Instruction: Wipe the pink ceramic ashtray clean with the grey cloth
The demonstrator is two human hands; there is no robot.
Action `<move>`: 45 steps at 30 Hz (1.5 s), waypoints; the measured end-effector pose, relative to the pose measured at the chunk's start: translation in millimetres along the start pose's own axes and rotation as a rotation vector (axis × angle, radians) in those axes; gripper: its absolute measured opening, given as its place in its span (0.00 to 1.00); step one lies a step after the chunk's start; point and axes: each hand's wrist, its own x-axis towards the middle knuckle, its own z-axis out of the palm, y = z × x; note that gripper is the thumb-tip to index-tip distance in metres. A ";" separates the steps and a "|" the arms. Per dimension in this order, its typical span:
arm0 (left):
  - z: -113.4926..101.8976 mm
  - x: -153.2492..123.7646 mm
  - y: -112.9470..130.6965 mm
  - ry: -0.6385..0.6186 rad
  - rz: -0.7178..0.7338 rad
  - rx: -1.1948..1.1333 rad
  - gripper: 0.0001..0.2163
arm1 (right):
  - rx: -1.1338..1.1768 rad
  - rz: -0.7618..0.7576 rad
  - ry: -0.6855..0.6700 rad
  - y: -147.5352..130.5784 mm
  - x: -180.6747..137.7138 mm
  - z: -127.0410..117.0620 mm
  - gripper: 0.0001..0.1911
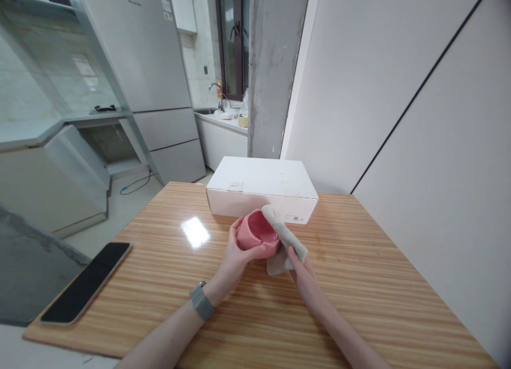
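The left grip (235, 256) is holding a pink bowl (249, 236); the right grip (300, 269) is pinching a gray cloth (286, 234) at its rim, wiping seemingly unfinished.

We see a glossy pink bowl (249, 236) in our left hand (235, 254), tilted, its hollow facing up and to the right, its rim notched at the front. The cloth (285, 236), soft and pale grey, is in our right hand (299, 268), draped against the bowl's right rim, a flap hanging beneath.
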 end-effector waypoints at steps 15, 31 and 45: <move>-5.3 0.6 -0.9 -0.233 -0.198 -0.192 0.24 | -0.048 -0.051 0.083 -6.5 13.6 -9.7 0.29; -4.5 -2.0 3.4 -0.410 -0.281 -0.132 0.36 | -0.081 -0.040 0.081 -11.9 11.0 -12.4 0.26; 3.6 0.0 -1.1 0.027 -0.003 0.065 0.42 | -0.036 -0.029 0.021 2.7 3.9 -0.4 0.25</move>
